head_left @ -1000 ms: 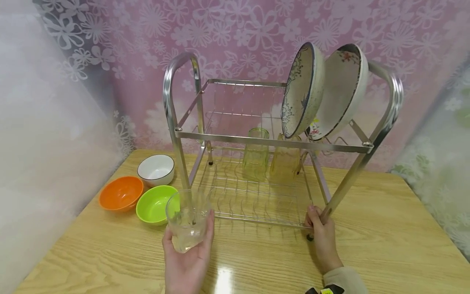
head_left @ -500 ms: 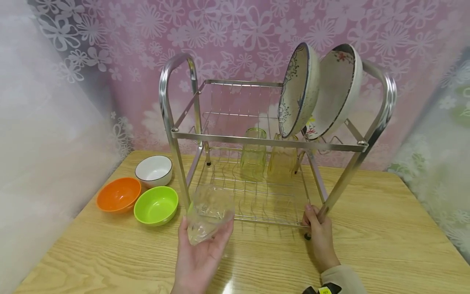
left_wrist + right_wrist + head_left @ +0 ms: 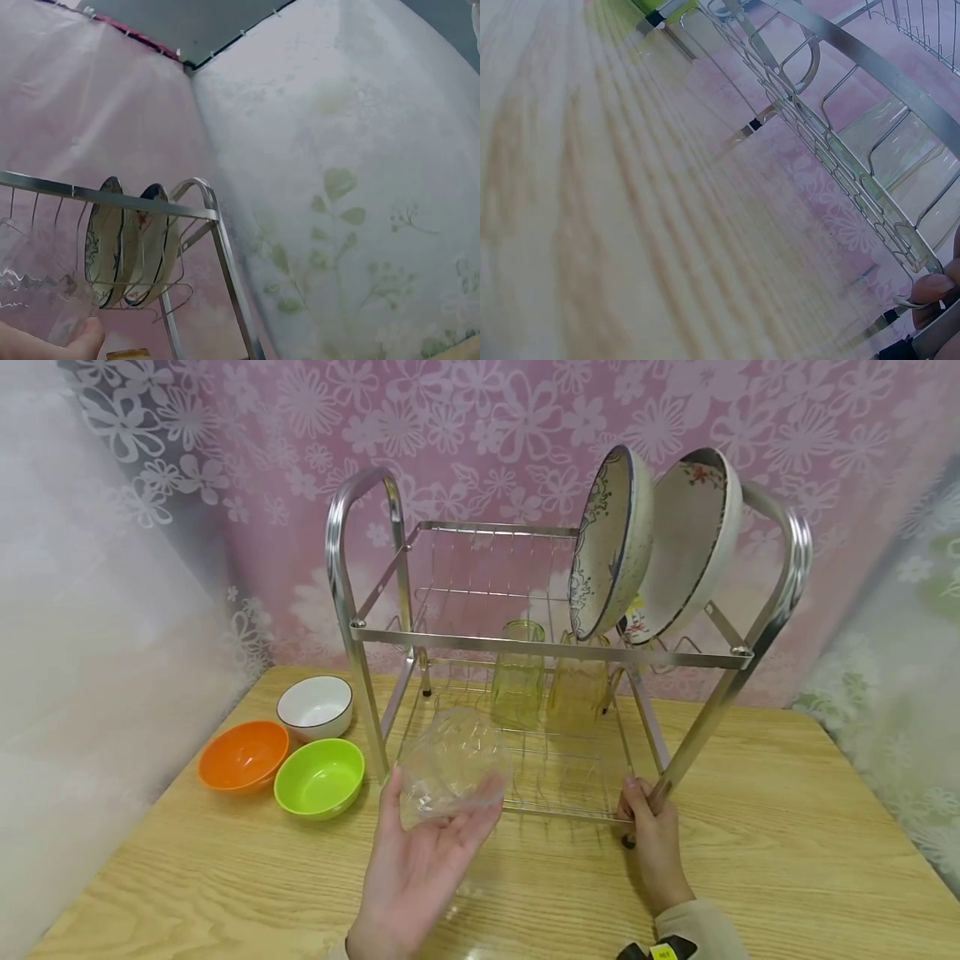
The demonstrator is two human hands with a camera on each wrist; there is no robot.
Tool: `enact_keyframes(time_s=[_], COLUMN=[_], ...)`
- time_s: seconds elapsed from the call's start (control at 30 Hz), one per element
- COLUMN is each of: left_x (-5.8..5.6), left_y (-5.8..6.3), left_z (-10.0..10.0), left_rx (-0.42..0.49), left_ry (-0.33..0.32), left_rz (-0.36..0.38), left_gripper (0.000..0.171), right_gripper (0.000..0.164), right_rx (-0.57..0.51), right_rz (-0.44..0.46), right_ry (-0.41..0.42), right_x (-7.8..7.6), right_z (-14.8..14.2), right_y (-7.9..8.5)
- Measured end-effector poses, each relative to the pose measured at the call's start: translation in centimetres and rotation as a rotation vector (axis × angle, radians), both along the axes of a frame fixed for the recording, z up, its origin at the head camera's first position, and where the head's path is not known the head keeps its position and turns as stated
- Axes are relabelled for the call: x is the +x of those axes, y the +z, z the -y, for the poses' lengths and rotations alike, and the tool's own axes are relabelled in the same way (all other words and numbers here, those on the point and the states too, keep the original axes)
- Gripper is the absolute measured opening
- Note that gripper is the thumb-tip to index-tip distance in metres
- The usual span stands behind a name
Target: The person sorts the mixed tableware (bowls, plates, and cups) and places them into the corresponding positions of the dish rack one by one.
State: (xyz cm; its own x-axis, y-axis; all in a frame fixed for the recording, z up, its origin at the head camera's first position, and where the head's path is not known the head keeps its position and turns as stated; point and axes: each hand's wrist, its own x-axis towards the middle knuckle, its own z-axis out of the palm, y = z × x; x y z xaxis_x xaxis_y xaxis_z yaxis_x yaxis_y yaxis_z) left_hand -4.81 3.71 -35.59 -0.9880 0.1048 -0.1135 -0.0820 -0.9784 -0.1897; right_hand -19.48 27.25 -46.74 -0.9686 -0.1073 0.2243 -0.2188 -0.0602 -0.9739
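My left hand (image 3: pixel 427 860) grips a clear drinking glass (image 3: pixel 453 764), tilted, in front of the lower shelf of a two-tier metal dish rack (image 3: pixel 547 647). The left wrist view shows the same glass (image 3: pixel 37 292) at its left edge, with the thumb against it. At the rack's front right leg, my right hand (image 3: pixel 652 843) holds the lower corner; in the right wrist view, its fingers (image 3: pixel 934 289) curl at that corner. On the lower shelf stand a green glass (image 3: pixel 519 677) and a yellow glass (image 3: pixel 577 685), partly hidden by the upper front bar.
Two patterned bowls, one blue-rimmed (image 3: pixel 636 552) and one with red flowers (image 3: pixel 693 543), stand on edge on the upper shelf. Left of the rack, a white bowl (image 3: pixel 315 706), an orange bowl (image 3: pixel 243 756) and a green bowl (image 3: pixel 320 779) sit on the wooden table (image 3: pixel 225 877).
My left hand has carried the clear glass rightward and up toward the lower shelf, tipping it over on the way. The right hand keeps its hold on the rack's corner.
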Motion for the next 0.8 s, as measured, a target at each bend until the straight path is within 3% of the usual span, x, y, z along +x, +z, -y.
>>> enact_keyframes(time_s=[0.1,0.17,0.27,0.37,0.47,0.6,0.7,0.8], left_x=[-0.4,-0.7,-1.2,-1.7,-2.2,-2.7,-2.9,-3.4], left_y=[0.0,-0.2,-0.7,-1.2,-1.6,-2.2,-2.5,-2.6], left_z=[-0.1,-0.2,-0.4,-0.6,-0.8,-0.9,-0.8,-0.6], left_rx=[-0.124,-0.263,-0.564,-0.898,-1.191,-1.453,-1.538,-1.626], left_ry=[0.016,0.039,0.082,0.16,0.258,0.306,0.323,0.397], left_rz=[-0.015,-0.017,-0.061,-0.12,-0.106,-0.026,-0.013,-0.036], left_gripper=[0.095,0.082,0.051,0.033,0.014,0.043,0.053,0.057], right_gripper=[0.045,0.045,0.045,0.044,0.044,0.044,0.044,0.044], right_rx=[-0.001,-0.003,-0.004,-0.014,-0.022,-0.016,-0.017,-0.031], right_rz=[-0.003,-0.007,-0.008,0.004,0.011,0.003,0.001,0.004], right_ry=[0.0,0.003,0.0,-0.004,-0.008,-0.01,-0.007,-0.003], right_x=[0.0,0.0,0.0,0.0,-0.1,-0.1,0.0,0.0], right_z=[0.0,0.0,0.0,0.0,0.1,0.1,0.1,0.1], right_y=[0.0,0.0,0.0,0.0,0.0,0.0,0.0,0.0])
